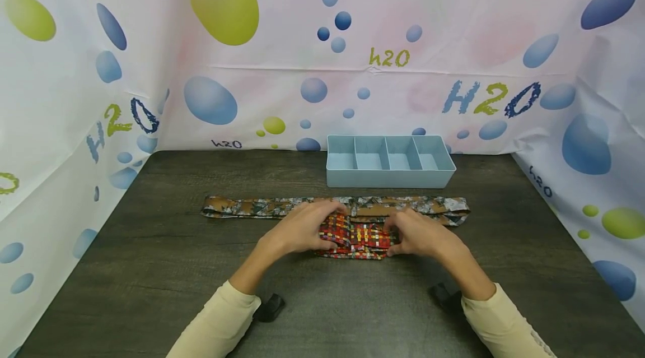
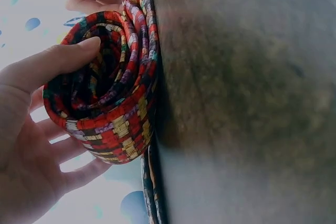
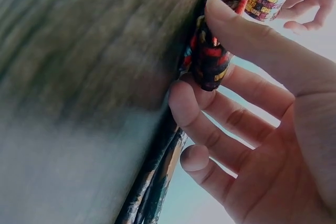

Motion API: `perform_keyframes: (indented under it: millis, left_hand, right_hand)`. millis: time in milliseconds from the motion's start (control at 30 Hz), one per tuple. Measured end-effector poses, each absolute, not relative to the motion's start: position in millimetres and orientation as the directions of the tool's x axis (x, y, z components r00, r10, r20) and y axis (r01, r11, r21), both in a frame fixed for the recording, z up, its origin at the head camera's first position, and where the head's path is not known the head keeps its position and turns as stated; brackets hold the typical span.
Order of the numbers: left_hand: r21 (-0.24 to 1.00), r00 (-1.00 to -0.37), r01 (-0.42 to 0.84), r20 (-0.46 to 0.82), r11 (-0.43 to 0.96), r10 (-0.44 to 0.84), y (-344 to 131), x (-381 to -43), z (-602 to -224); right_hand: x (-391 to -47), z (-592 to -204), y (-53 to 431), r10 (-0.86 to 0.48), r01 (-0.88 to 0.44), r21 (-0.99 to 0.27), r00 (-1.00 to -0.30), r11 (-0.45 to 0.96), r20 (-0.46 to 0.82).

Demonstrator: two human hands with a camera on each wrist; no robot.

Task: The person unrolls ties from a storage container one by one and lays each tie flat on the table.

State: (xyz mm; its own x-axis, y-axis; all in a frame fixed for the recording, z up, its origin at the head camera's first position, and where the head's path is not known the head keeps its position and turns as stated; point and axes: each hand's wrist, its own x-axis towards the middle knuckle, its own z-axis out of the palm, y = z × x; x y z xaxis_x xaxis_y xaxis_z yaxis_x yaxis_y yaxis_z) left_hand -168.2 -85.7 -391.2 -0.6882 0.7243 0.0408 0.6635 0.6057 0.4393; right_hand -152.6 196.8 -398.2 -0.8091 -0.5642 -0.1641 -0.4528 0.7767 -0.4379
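In the middle of the table lies a red checked necktie [image 1: 370, 237], its left part rolled into a loose coil and its right part lying in flat folds. My left hand [image 1: 304, 228] holds the coil; the left wrist view shows the thumb over the coil's edge [image 2: 118, 124] and the fingers round the far side. My right hand [image 1: 418, 233] pinches the folded right end [image 3: 210, 66] between thumb and fingers. Just behind, a brown floral necktie [image 1: 252, 208] is stretched sideways, folded lengthwise, partly hidden by both hands.
A light blue tray [image 1: 390, 180] with several compartments stands at the back, right of centre. Behind the dark wooden table [image 1: 151, 291] and along its sides hangs a white curtain [image 1: 282, 22] with blue and green spots. Black straps are at both wrists.
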Motion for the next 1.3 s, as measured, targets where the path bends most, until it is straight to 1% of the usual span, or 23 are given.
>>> perform_keyframes:
  millis: [167, 400, 933, 1133, 1300]
  left_hand:
    - [0.439, -0.703, 0.644, 0.018, 0.626, 0.711, -84.5, -167.0, -391.7]
    - [0.494, -0.72, 0.608, 0.014, 0.621, 0.694, -91.2, -165.6, -389.4]
    - [0.551, -0.741, 0.579, 0.048, 0.601, 0.67, -133.8, -167.5, -383.6]
    - [0.554, -0.755, 0.547, 0.002, 0.628, 0.655, -147.8, -166.6, -380.9]
    - [0.516, -0.773, 0.523, -0.049, 0.678, 0.633, -156.3, -166.3, -379.4]
  right_hand:
    - [-151.5, -398.0, 196.8, -0.565, -0.46, -0.432, -0.811, 0.776, -0.151]
    - [-150.5, -399.6, 196.7, -0.583, -0.467, -0.458, -0.799, 0.756, -0.149]
    - [-149.7, -399.4, 197.2, -0.59, -0.474, -0.463, -0.795, 0.749, -0.14]
    - [-149.4, -398.6, 196.9, -0.575, -0.46, -0.46, -0.806, 0.759, -0.143]
    - [-150.2, -397.5, 196.3, -0.574, -0.456, -0.467, -0.806, 0.758, -0.144]
